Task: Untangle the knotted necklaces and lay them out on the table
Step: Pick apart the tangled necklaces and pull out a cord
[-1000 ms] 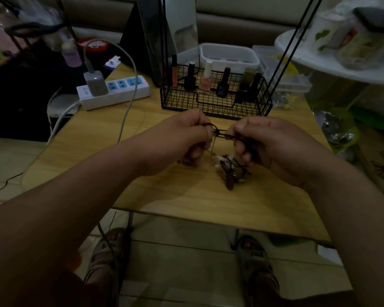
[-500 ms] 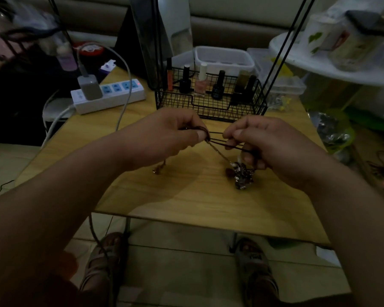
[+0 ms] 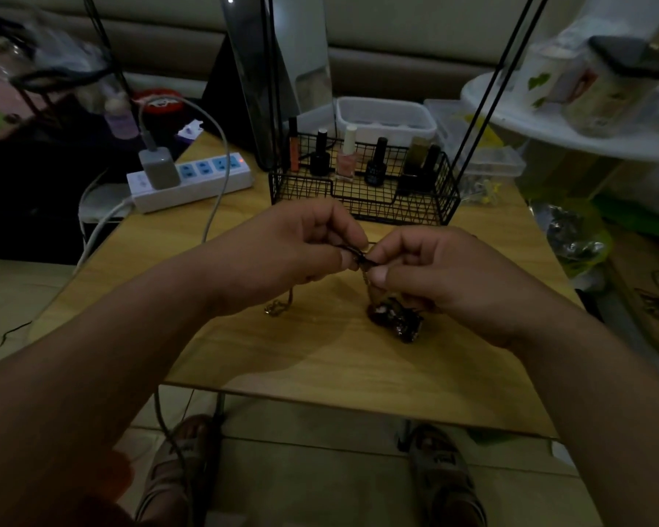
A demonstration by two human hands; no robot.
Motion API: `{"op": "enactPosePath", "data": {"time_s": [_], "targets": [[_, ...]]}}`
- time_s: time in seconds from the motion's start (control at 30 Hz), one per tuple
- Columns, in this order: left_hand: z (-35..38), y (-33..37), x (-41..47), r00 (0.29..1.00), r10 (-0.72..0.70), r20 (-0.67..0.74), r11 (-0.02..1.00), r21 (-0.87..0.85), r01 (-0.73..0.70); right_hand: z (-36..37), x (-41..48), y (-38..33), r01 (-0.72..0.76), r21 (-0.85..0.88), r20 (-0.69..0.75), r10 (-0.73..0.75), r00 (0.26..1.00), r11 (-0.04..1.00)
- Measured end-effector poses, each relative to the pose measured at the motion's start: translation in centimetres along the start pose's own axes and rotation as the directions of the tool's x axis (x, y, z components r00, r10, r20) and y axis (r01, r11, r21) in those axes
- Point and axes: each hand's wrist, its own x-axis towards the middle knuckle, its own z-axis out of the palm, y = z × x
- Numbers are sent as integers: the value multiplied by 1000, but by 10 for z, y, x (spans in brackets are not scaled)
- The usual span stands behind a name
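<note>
The knotted necklaces (image 3: 361, 256), thin dark cords tangled with a fine gold-coloured chain, are hanging between my two hands just above the light wooden bench (image 3: 320, 359). I am pinching the tangle with the fingers (image 3: 339, 227) of my left hand (image 3: 293, 256) and, right beside them, with those of my right hand (image 3: 434, 275). Both sets are curled and pressing on the cords.

For this step I am judging that short, gentle pulls apart are working best. I am aiming to loosen one loop at a time rather than tightening the knot by hauling on the ends.

The dark shiny pendant cluster (image 3: 398, 322) is resting on the bench under my right hand. The loose gold chain end (image 3: 276, 308) is lying on the bench below my left hand.

My fingers are covering the knot itself and the light is dim. I cannot tell how many strands are involved, or which one is crossing over which.
</note>
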Motion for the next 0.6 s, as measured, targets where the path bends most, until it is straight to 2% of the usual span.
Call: {"op": "enactPosePath", "data": {"time_s": [0.23,0.4,0.6], "targets": [[2,1,1,1000,-22,-20,999,-42,21,9,-1,-1,47,-10,-70,-48,996,999],[2,1,2,999,-18,-46,994,-109,13,12,-1,-1,57,-6,-69,-57,996,998],[5,0,3,994,-58,-95,993,-105,48,16,-1,1,102,-14,-52,-102,993,995]]}}
